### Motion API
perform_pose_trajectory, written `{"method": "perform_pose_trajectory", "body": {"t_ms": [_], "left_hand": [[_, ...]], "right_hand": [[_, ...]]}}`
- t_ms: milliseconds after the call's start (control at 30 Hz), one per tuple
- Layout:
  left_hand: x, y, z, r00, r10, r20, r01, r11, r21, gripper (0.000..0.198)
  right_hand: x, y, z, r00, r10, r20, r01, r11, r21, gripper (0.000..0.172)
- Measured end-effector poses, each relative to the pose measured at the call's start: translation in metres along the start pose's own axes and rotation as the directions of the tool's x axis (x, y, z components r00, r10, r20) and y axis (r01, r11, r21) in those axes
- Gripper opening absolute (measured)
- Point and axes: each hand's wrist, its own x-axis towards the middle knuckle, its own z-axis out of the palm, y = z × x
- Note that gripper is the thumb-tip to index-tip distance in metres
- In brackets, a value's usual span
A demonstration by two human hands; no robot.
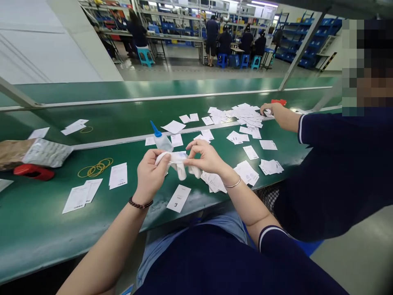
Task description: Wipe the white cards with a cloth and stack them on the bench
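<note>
A white fabric glove (pixel 179 164) hangs between both my hands above the green table (pixel 37 229). My left hand (pixel 150 174) is closed around its cuff end. My right hand (pixel 206 157) pinches the other side with thumb and fingers. Just behind the glove stands a small clear bottle with a blue nozzle (pixel 161 138). A white paper slip marked with a letter (pixel 178 198) lies on the table below my hands. A stack of slips (pixel 214 182) sits under my right wrist.
Many white slips (pixel 245 116) are scattered across the table. A co-worker's hand (pixel 270 109) at the right rests on a pile of them. Yellow rubber bands (pixel 95 167), a red tool (pixel 33 172) and a foil-wrapped packet (pixel 46 152) lie at the left. People work at benches far behind.
</note>
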Motion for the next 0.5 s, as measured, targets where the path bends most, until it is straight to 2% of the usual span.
{"method": "perform_pose_trajectory", "body": {"t_ms": [67, 100, 167, 267, 300, 333, 400, 433, 467, 500], "left_hand": [[0.001, 0.006, 0.006, 0.994, 0.108, 0.006, -0.107, 0.980, 0.168, 0.019], [0.003, 0.008, 0.011, 0.991, 0.131, 0.027, -0.134, 0.974, 0.181, 0.019], [0.011, 0.010, 0.025, 0.986, 0.124, 0.110, -0.132, 0.989, 0.065, 0.023], [0.028, -0.001, 0.042, 0.964, 0.120, 0.238, -0.086, 0.985, -0.148, 0.033], [0.034, -0.008, 0.044, 0.968, 0.135, 0.209, -0.102, 0.981, -0.164, 0.037], [0.039, -0.016, 0.043, 0.979, 0.153, 0.133, -0.135, 0.981, -0.140, 0.042], [0.050, -0.035, 0.035, 0.976, 0.183, -0.119, -0.183, 0.983, 0.009, 0.056], [0.055, -0.046, 0.030, 0.955, 0.184, -0.231, -0.164, 0.981, 0.105, 0.065], [0.061, -0.056, 0.024, 0.943, 0.162, -0.289, -0.111, 0.976, 0.186, 0.076], [0.067, -0.065, 0.019, 0.949, 0.115, -0.294, -0.042, 0.969, 0.244, 0.089]], "right_hand": [[-0.001, -0.004, -0.006, 0.999, -0.016, 0.047, 0.011, 0.995, 0.100, 0.033], [0.000, -0.006, -0.008, 0.997, -0.017, 0.073, 0.003, 0.981, 0.192, 0.036], [0.004, -0.008, -0.012, 0.995, 0.018, 0.095, -0.052, 0.928, 0.369, 0.041], [0.010, -0.003, -0.021, 0.985, 0.171, -0.014, -0.144, 0.870, 0.472, 0.048], [0.010, 0.000, -0.025, 0.972, 0.225, -0.072, -0.163, 0.860, 0.483, 0.049], [0.010, 0.004, -0.030, 0.953, 0.274, -0.126, -0.179, 0.849, 0.497, 0.049], [0.006, 0.012, -0.040, 0.908, 0.351, -0.228, -0.183, 0.823, 0.539, 0.048], [0.003, 0.016, -0.044, 0.893, 0.381, -0.239, -0.195, 0.807, 0.558, 0.046], [0.001, 0.020, -0.048, 0.882, 0.406, -0.239, -0.207, 0.790, 0.577, 0.044], [0.000, 0.023, -0.049, 0.874, 0.435, -0.216, -0.233, 0.766, 0.600, 0.042]]}}
